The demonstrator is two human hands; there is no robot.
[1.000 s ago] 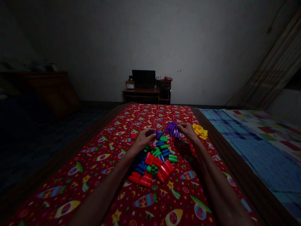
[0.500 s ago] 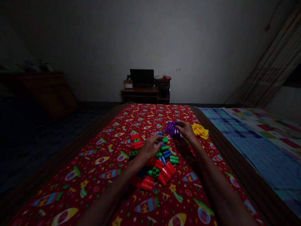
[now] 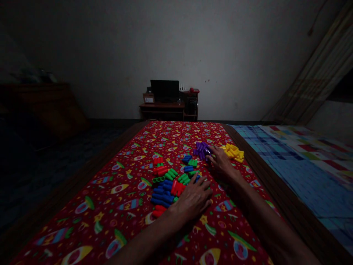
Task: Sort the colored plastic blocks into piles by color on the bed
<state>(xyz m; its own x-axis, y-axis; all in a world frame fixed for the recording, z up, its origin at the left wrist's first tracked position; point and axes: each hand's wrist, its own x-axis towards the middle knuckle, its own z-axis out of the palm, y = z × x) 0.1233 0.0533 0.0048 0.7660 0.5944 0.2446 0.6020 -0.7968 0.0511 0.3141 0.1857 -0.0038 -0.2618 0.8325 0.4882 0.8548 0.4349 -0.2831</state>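
Observation:
My left hand (image 3: 194, 195) lies spread, palm down, over the near right side of a mixed pile of plastic tube blocks, hiding those beneath it. Around it show blue blocks (image 3: 162, 194), red blocks (image 3: 177, 188) and green blocks (image 3: 171, 173). Farther off, my right hand (image 3: 222, 162) rests at the right side of a heap of purple blocks (image 3: 202, 151), its fingers apart and touching or nearly touching the edge. Just beyond that hand sits a heap of yellow blocks (image 3: 234, 152).
A red cloth with printed rockets (image 3: 118, 209) covers the table. At the far wall stands a desk (image 3: 162, 106) with a dark monitor (image 3: 164, 90). To the right is a surface with a blue checked cloth (image 3: 264, 158); a wooden cabinet (image 3: 46, 106) stands left.
My left hand has moved right and nearer to me, flattening over the pile's near right side. My right hand has shifted slightly right and nearer, its fingers opening beside the purple heap.

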